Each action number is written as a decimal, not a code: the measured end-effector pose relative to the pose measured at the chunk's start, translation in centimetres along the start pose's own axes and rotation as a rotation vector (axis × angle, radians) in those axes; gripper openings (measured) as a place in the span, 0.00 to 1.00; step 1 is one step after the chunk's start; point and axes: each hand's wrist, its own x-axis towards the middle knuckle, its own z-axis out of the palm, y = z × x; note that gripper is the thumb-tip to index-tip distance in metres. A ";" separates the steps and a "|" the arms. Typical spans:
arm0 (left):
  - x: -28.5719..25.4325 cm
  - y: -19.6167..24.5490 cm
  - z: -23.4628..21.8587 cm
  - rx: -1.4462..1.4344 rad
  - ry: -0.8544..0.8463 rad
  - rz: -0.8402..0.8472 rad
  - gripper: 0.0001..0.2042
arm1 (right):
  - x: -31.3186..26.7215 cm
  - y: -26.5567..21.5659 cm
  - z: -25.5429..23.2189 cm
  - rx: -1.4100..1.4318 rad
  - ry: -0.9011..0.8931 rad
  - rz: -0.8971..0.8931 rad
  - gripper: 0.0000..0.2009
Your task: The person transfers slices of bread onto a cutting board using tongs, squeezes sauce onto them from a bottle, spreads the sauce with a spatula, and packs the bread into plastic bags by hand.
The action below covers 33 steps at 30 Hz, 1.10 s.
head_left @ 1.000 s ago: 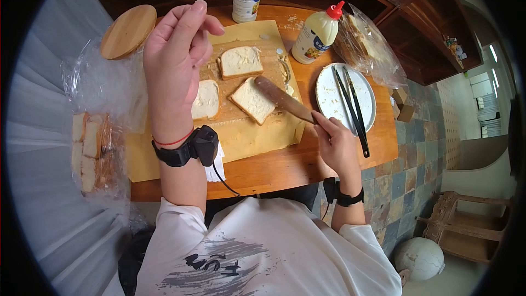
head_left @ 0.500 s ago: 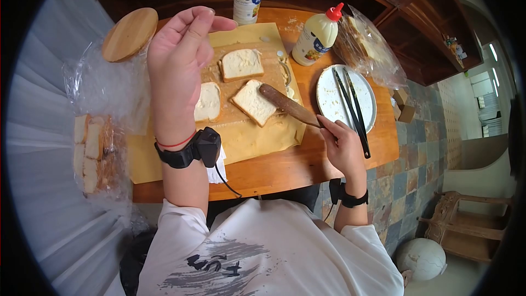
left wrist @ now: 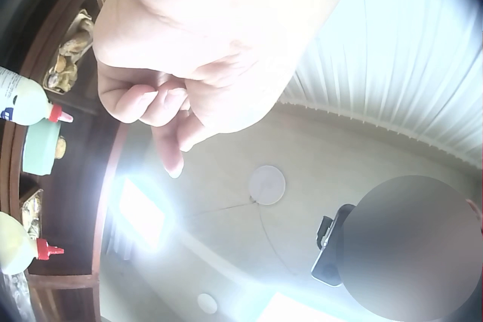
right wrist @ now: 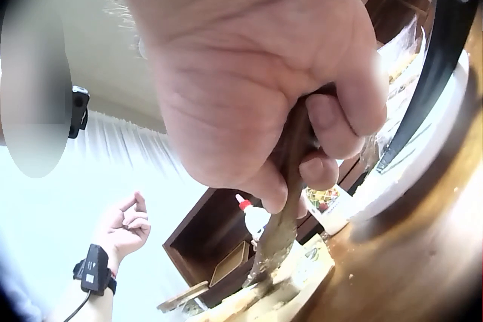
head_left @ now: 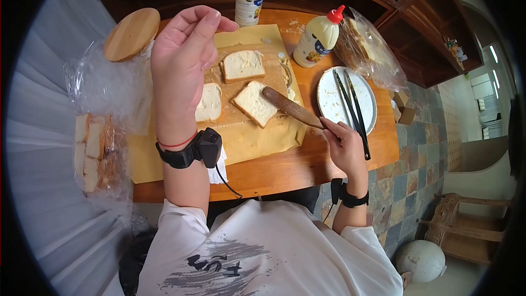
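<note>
My right hand grips the handle of a brown wooden spreader. Its broad blade lies over the right edge of a slice of bread smeared with a pale spread. Two more coated slices are on the brown board, a back slice and a left slice, the latter partly hidden by my left arm. Raised above the left side of the board, my left hand holds nothing; its fingers are loosely curled, as the left wrist view also shows.
Tongs lie across a white plate at right. Two red-capped bottles stand behind, a back bottle and a right bottle. Bagged bread sits back right, more bread at left, near a round wooden board.
My right hand has drawn the spreader slightly right and toward my body, its blade shifting toward the slice's right edge. My left hand has tilted a little to the right, still raised.
</note>
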 end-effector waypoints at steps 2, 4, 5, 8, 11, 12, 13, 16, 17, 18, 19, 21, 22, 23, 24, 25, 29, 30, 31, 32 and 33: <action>0.0 0.0 0.1 -0.031 -0.004 0.007 0.06 | -0.1 -0.5 -0.1 0.003 0.003 0.002 0.15; -0.1 0.2 0.3 -0.034 0.009 0.009 0.06 | -0.2 -1.4 -0.1 0.090 -0.047 -0.058 0.15; -0.2 0.2 0.4 -0.035 0.021 0.009 0.06 | -0.3 -1.3 0.2 0.089 -0.046 -0.058 0.15; -0.3 0.3 0.5 0.011 0.015 0.025 0.08 | -0.4 -0.7 1.3 0.126 -0.109 -0.121 0.14; -0.2 0.2 -0.2 -0.002 -0.026 0.045 0.10 | -0.1 -0.5 1.2 0.116 -0.079 -0.088 0.14; -0.2 0.2 -0.3 -0.001 -0.027 0.046 0.10 | 0.1 -0.5 0.8 0.055 -0.048 -0.041 0.14; -0.3 0.3 -0.3 -0.024 -0.021 0.042 0.10 | 0.2 -0.4 0.5 -0.007 -0.015 0.007 0.14; -0.2 0.3 -0.2 -0.060 -0.022 0.046 0.10 | 0.4 0.1 0.9 0.053 0.100 -0.058 0.14; -0.2 0.3 -0.2 -0.072 -0.026 0.055 0.09 | 0.4 0.0 0.8 0.051 0.100 -0.055 0.14; -0.3 0.3 0.1 -0.075 -0.027 0.051 0.09 | 0.3 -0.4 0.9 0.066 0.073 -0.071 0.14; -0.3 0.4 0.3 -0.052 -0.007 0.044 0.08 | 0.4 -0.9 0.9 0.081 0.048 -0.088 0.14; -0.3 0.3 0.4 -0.028 0.012 0.033 0.07 | 0.4 -2.1 1.4 0.095 0.001 -0.094 0.14; -0.3 0.2 0.3 -0.032 -0.002 0.034 0.07 | 0.3 -2.5 1.6 0.109 -0.046 -0.101 0.14; -0.3 0.1 0.3 -0.038 -0.017 0.034 0.07 | 0.5 -2.6 1.9 0.084 -0.047 -0.123 0.14; -0.3 0.0 0.2 -0.042 -0.021 0.029 0.07 | 0.6 -2.3 1.9 0.082 -0.044 -0.116 0.14; -0.3 0.0 0.0 -0.052 -0.029 0.029 0.06 | 0.7 -1.9 1.9 0.062 -0.016 -0.132 0.13; -0.3 0.0 -0.2 -0.079 -0.041 0.040 0.06 | 1.1 -0.2 1.0 -0.049 0.098 -0.095 0.13; -0.3 0.2 -0.1 -0.080 -0.040 0.040 0.06 | 1.1 0.2 0.7 -0.101 0.145 -0.062 0.13; -0.3 0.4 0.1 -0.060 -0.030 0.038 0.07 | 1.0 0.5 0.4 -0.093 0.177 -0.036 0.12; -0.4 0.5 0.2 -0.040 -0.020 0.036 0.08 | 0.9 0.8 0.2 -0.095 0.178 -0.035 0.12; -0.4 0.5 0.2 -0.042 -0.022 0.036 0.08 | 0.8 1.2 0.1 -0.038 0.181 0.003 0.13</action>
